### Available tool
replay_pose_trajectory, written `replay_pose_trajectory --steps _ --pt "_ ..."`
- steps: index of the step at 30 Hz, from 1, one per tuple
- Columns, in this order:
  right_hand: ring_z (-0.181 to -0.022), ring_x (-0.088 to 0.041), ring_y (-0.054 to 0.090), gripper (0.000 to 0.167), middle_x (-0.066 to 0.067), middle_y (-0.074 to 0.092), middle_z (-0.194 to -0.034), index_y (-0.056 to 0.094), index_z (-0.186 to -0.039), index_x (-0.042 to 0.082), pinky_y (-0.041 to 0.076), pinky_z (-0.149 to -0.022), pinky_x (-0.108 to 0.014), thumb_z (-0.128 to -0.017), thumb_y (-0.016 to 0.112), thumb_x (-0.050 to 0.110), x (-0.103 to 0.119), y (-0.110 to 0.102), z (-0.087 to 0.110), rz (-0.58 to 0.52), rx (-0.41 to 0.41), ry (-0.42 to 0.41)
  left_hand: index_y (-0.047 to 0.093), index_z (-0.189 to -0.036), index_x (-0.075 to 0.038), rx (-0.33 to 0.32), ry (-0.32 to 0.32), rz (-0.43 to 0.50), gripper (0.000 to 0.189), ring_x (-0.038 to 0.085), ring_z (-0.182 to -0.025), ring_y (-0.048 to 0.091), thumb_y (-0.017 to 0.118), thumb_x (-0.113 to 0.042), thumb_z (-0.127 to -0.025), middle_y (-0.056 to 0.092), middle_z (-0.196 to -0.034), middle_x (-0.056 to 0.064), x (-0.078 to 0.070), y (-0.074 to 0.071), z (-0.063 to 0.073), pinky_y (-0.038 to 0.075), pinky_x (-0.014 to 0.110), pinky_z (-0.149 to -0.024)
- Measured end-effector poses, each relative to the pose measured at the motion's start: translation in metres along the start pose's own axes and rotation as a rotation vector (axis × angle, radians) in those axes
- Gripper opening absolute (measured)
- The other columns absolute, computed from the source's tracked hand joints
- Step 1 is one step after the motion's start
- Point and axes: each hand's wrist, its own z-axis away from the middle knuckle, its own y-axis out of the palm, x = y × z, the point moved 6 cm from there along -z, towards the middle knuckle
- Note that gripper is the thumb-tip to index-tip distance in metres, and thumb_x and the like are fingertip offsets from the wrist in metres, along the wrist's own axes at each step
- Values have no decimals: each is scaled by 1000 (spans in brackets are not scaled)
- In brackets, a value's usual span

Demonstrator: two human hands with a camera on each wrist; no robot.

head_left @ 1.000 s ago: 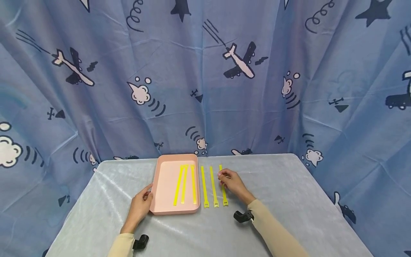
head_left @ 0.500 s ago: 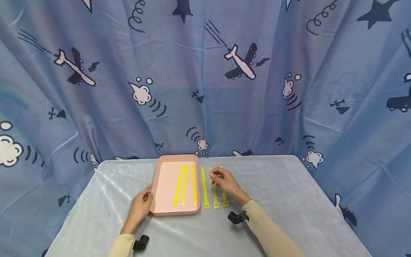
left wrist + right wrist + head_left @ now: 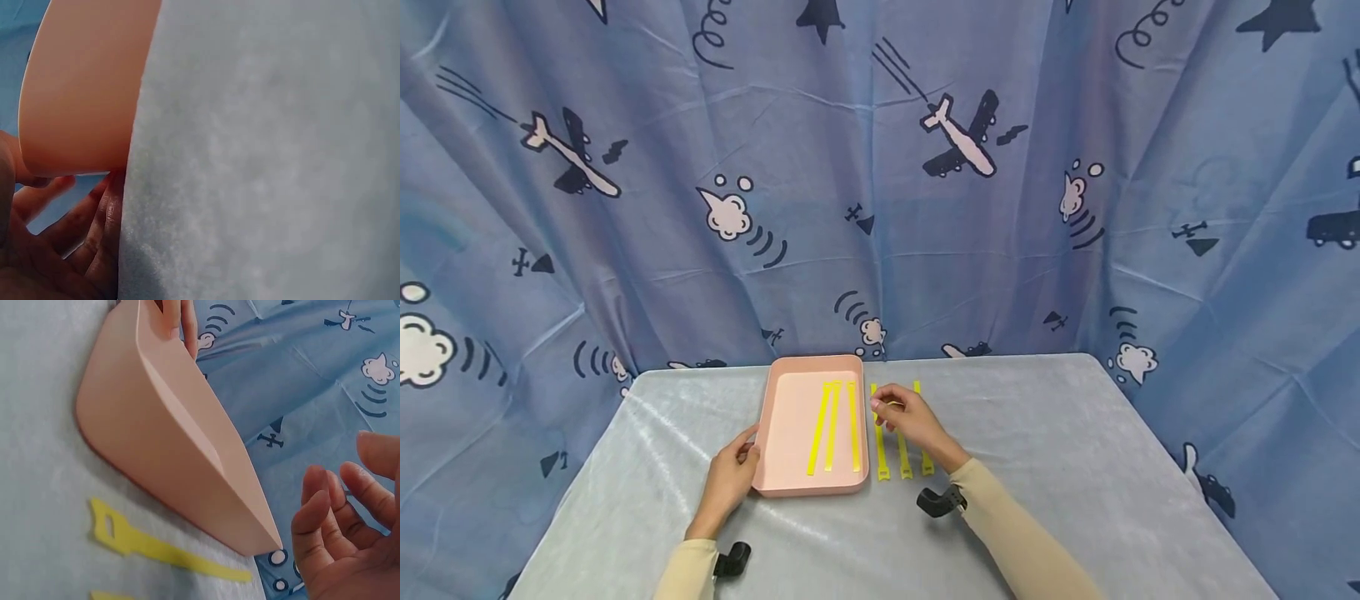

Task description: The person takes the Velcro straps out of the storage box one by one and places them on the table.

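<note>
With the tray (image 3: 786, 433) gripped by the left hand (image 3: 728, 477), the adjacent yellow cable tie (image 3: 882, 457) is now brought within reach of the empty right hand (image 3: 912, 418).

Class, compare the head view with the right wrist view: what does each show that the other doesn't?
Head view only: flat yellow strips inside the shallow rectangular pink tray, beige sleeves.
Right wrist view only: the palm side of the right hand.
Both: the tray, yellow strips beside it, pale grey fabric tablecloth, patterned blue fabric curtain, right hand, left hand.
</note>
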Motion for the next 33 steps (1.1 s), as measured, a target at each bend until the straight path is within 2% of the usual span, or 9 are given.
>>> replay_pose_trajectory --steps 7,13,19,22,26,29,33 --pt "-87 -33 63 25 -13 63 -100 61 -116 1 52 -74 -40 -98 60 19 7 11 2 -23 38 -13 53 -142 -8 -3 1 9 43 25 -99 65 52 -14 -99 69 -116 20 -1 3 -1 51 36 -81" --pt "-82 -18 64 23 -12 62 -98 60 -115 1 53 -74 -42 -99 59 18 13 27 2 -53 66 -42 52 -143 -9 11 -11 10 43 23 -97 64 50 -15 -100 68 -118 20 0 1 0 49 32 -77" --pt "-85 -14 65 24 -19 63 -106 61 -114 5 54 -74 -33 -98 61 23 20 41 -2 -67 107 -57 52 -143 -10 13 -14 -1 42 19 -91 62 50 -15 -101 68 -117 19 0 -2 1 46 30 -75" --pt "-85 -13 64 21 -17 63 -105 61 -114 7 54 -73 -31 -98 61 21 22 44 -3 -56 114 -61 52 -143 -10 22 -14 2 43 17 -87 60 50 -15 -101 68 -117 19 -1 0 1 45 29 -73" --pt "-84 -13 65 20 -8 63 -100 61 -113 7 55 -73 -34 -96 63 18 27 50 -4 -28 117 -83 52 -143 -10 19 -17 1 43 16 -87 60 50 -15 -101 68 -117 19 -1 1 0 46 28 -73" --pt "-86 -22 67 20 -8 64 -100 62 -112 6 56 -75 -41 -95 64 18 31 56 -5 -17 131 -109 52 -143 -10 14 -18 -3 43 18 -90 61 50 -15 -101 68 -118 19 -1 1 0 46 29 -74" --pt "-89 -28 66 18 -8 65 -99 63 -109 7 56 -73 -41 -95 65 17 32 63 -7 15 156 -145 52 -143 -10 11 -19 -7 43 18 -89 62 50 -15 -100 68 -116 20 0 1 1 46 29 -73"
